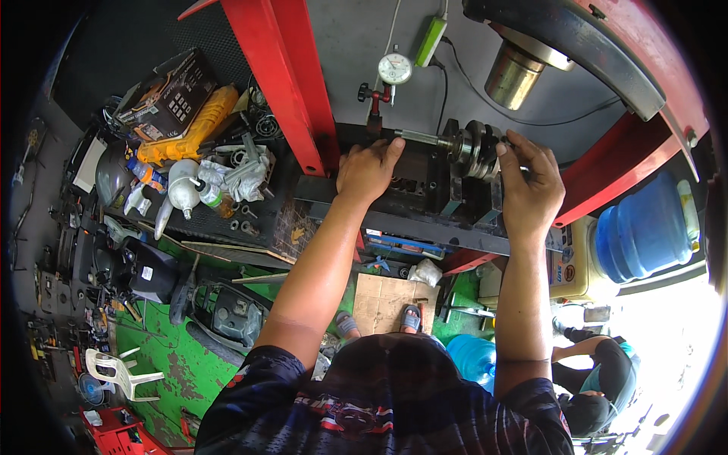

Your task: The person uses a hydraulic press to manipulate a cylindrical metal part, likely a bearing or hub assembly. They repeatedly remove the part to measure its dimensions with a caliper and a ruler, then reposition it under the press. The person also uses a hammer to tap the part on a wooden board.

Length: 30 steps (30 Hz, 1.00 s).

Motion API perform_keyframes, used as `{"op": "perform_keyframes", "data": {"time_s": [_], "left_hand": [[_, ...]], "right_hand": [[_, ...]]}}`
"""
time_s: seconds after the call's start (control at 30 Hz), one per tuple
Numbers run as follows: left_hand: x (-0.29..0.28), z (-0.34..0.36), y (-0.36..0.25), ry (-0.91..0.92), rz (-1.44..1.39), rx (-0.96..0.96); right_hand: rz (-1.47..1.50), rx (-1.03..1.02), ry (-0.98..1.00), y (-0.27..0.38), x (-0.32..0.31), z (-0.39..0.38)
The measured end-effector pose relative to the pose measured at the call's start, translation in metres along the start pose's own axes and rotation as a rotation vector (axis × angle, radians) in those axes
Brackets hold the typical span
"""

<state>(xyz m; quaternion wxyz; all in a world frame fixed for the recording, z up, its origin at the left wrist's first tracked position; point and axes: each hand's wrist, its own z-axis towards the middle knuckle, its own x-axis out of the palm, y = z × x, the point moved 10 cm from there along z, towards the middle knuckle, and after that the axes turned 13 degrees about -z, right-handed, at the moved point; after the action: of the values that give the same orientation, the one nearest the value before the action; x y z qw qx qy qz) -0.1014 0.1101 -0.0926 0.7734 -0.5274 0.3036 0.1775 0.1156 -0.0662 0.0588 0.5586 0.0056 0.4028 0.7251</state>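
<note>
A motorcycle crankshaft (474, 150) lies across dark metal support blocks (450, 189), its long thin end (419, 137) pointing left. My right hand (533, 182) grips its right end, thumb and fingers around the short shaft there. A round white dial gauge (395, 68) stands upright on a red and black holder (374, 114), left of the crank webs. My left hand (364, 168) is below that holder, thumb raised close to the shaft's left tip. Its other fingers are curled, and their tips and whatever they hold are hidden.
Red press posts (284, 83) flank the bench, with a metal cylinder (516, 74) overhead at right. The left bench carries a yellow tool case (189, 125), a spray gun cup (184, 188) and loose parts. A blue water jug (644, 227) is right; a person (607, 379) crouches lower right.
</note>
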Motion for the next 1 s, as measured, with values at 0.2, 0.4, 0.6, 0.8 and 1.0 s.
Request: {"op": "perform_keyframes", "data": {"time_s": [0.2, 0.4, 0.6, 0.8, 1.0], "left_hand": [[0.000, -0.001, 0.002, -0.028, -0.002, 0.010], [0.001, 0.001, 0.005, -0.024, -0.019, 0.004], [-0.001, -0.001, 0.001, -0.016, -0.029, 0.007], [-0.001, -0.001, -0.001, -0.001, -0.024, 0.007], [-0.001, -0.001, 0.002, -0.039, -0.028, 0.023]], "right_hand": [[-0.020, -0.020, -0.027, 0.011, -0.009, 0.004], [-0.044, 0.016, 0.022, -0.006, 0.009, 0.004], [-0.053, 0.033, 0.036, -0.010, 0.014, 0.004], [-0.023, 0.035, 0.019, -0.006, 0.010, 0.005], [-0.030, 0.010, 0.009, -0.004, 0.007, 0.007]]}}
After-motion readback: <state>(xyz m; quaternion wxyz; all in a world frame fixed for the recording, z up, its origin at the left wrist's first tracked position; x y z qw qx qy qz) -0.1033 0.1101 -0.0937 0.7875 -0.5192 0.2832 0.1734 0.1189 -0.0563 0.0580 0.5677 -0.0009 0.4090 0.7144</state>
